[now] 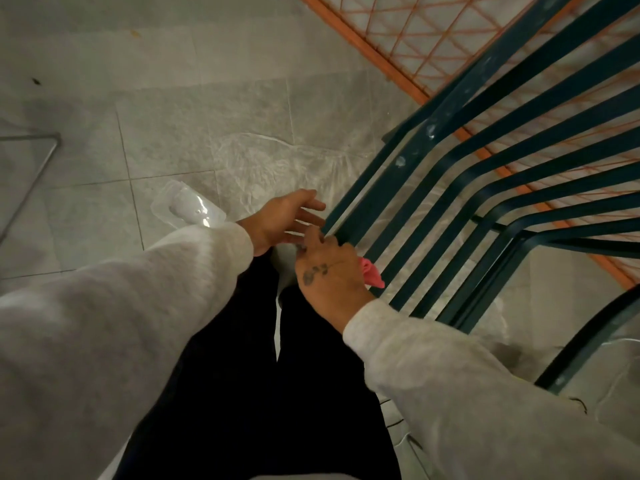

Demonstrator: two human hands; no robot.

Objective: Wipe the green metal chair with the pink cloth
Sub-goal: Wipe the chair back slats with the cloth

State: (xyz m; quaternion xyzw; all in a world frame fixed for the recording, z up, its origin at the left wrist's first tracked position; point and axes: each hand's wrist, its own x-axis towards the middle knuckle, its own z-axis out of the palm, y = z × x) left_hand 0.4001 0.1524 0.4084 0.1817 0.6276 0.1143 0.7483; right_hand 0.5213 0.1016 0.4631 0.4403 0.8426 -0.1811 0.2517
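The right hand (pixel 329 271) pinches the soft pink cloth (pixel 373 275) (limp, light) against the rigid green metal slatted chair (pixel 450 188); left hand (pixel 287 216) spread.

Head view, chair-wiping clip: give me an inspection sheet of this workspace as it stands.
Surface: pale grey tiled floor, thin clear plastic sheet spread beneath the chair.
Job's things: dark green metal slatted chair, pale spots on its frame; pink cloth bunched against the front slats.
Clutter: clear plastic bottle lying on the floor.
Hands: right hand closed on the cloth at the slats; left hand open, empty, beside the chair's edge.
Cables: thin dark cord at lower right, unclear.
Surroundings: orange metal lattice grille; grey metal frame at left.
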